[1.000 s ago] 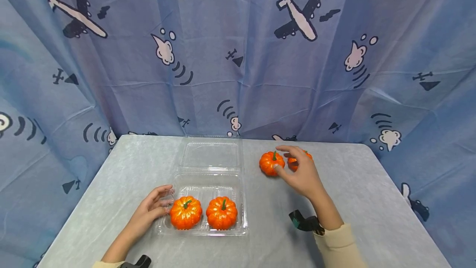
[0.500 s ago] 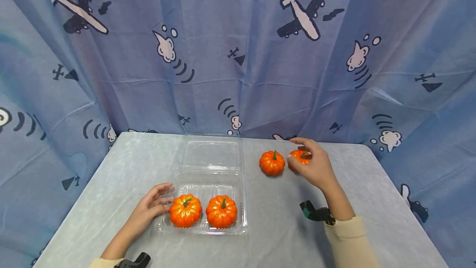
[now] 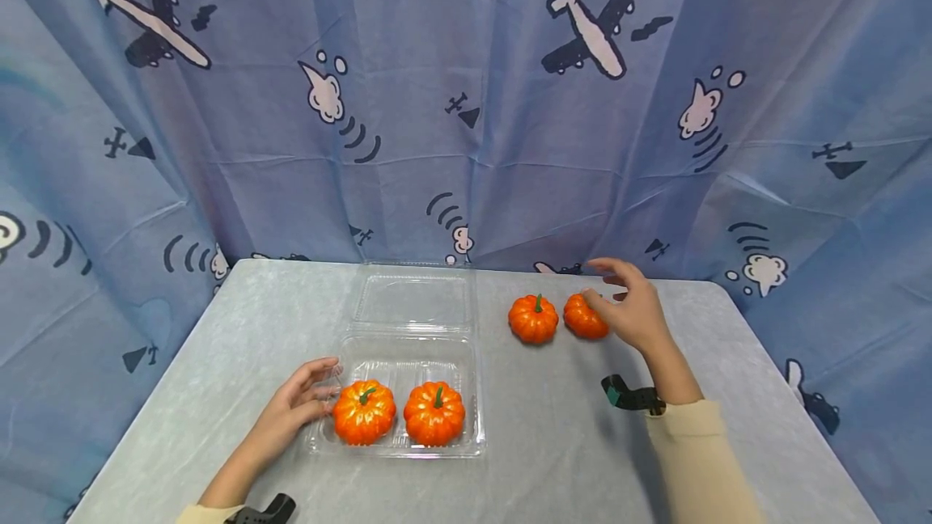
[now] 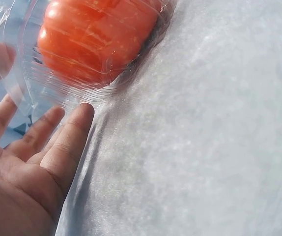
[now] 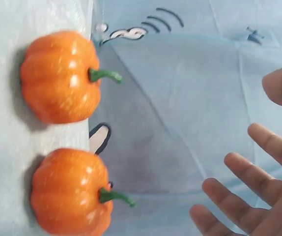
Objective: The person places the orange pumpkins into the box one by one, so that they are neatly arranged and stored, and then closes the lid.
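Two orange pumpkins, a left one (image 3: 364, 413) and a right one (image 3: 434, 416), sit side by side in the front of a clear plastic clamshell box (image 3: 408, 350). My left hand (image 3: 297, 404) rests at the box's left side, its fingers extended along the wall; the left wrist view shows the fingertips (image 4: 84, 112) by the ribbed plastic. On the table's right half stand two more pumpkins, one (image 3: 533, 319) nearer the box and one (image 3: 585, 317) further right. Above the right one hovers my right hand (image 3: 632, 310), fingers spread and apart from both pumpkins in the right wrist view.
The box's clear lid (image 3: 413, 300) lies folded back flat behind its base. A pale grey cloth covers the table (image 3: 531, 427). Directly behind the table's back edge hangs a blue curtain (image 3: 408, 144) printed with planes.
My right hand has moved right, away from the nearer loose pumpkin and past the second one, which shows more now. The left hand and all pumpkins stay in place.
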Demonstrator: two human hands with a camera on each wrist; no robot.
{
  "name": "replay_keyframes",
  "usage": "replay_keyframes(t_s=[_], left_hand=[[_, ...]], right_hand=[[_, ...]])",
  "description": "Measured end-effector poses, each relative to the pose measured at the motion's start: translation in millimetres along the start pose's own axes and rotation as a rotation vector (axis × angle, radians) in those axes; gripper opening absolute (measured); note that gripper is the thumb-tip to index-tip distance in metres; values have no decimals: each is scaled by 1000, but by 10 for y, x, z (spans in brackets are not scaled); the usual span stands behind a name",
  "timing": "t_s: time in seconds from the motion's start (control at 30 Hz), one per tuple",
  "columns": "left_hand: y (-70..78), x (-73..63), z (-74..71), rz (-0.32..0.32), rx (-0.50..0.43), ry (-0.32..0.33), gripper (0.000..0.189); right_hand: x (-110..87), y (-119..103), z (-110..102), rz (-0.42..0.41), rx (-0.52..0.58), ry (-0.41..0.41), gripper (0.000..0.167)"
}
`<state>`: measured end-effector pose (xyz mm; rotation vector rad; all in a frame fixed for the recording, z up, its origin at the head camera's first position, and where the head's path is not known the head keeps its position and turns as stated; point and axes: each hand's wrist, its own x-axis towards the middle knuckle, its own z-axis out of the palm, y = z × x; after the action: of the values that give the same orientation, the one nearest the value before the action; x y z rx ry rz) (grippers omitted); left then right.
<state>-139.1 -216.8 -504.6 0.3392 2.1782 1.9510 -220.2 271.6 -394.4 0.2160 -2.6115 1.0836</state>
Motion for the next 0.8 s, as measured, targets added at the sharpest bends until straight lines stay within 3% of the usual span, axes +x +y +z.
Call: replay_keyframes(t_s=[0.33,0.8], left_hand=[[9,-1,1,0,-10,-2,59],[2,-1,2,14,-17,-4,59]], right_hand=[[65,278,32,59,17,53,39],[49,607,149,153,51,6,47]])
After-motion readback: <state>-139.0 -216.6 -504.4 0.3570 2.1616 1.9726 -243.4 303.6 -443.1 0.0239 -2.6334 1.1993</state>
